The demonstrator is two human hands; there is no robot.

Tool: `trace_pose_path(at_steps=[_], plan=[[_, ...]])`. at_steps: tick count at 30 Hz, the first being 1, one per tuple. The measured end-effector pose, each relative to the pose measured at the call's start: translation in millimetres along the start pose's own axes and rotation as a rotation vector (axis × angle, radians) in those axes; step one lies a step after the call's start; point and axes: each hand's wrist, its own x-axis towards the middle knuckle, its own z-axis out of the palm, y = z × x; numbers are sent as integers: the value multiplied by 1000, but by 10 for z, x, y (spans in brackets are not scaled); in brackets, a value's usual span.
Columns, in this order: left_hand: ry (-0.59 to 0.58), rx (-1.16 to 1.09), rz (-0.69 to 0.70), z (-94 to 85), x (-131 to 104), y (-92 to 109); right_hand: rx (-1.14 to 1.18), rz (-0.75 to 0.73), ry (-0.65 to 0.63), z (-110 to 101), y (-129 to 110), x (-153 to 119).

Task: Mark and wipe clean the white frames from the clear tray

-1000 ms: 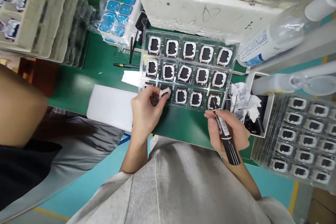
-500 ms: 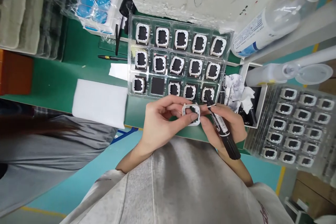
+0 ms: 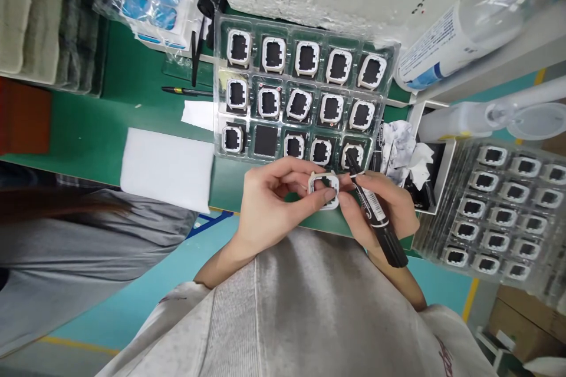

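Observation:
Between the thumb and fingers of my left hand (image 3: 276, 203) is a white watch case frame (image 3: 335, 188), held over the table's front edge. My right hand (image 3: 382, 206) grips a black marker pen (image 3: 375, 212), its tip end pointing up and away from me. The right fingertips are close beside the frame; whether they touch it I cannot tell. Just beyond my hands lies a clear plastic tray (image 3: 241, 160) with rows of similar white frames on dark pads. One front-row compartment shows only its dark pad (image 3: 266, 141).
A white foam sheet (image 3: 167, 168) lies left, near a black pen (image 3: 186, 92) and tweezers (image 3: 195, 59). At right stand a spray bottle (image 3: 435, 50), a box with crumpled paper (image 3: 398, 144) and stacked trays of frames (image 3: 499, 218). Another person's grey-clothed leg (image 3: 88, 253) is at left.
The view has shifted slightly. Both hands keep nearly the same pose, with the frame and the marker pen still held.

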Motion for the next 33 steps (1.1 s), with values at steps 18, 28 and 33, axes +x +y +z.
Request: trace_pose_path(at_steps=[18,28,33], plan=[[-48,-40,-46,-35,88,-38,3,15,-33,12,42,4],[-130,-164,-75,-47,169,-129,-43,-34,-63,-31,70,18],[-138,-143,-208,-28,158,-70,-46,-16,-44,-18,51,14]])
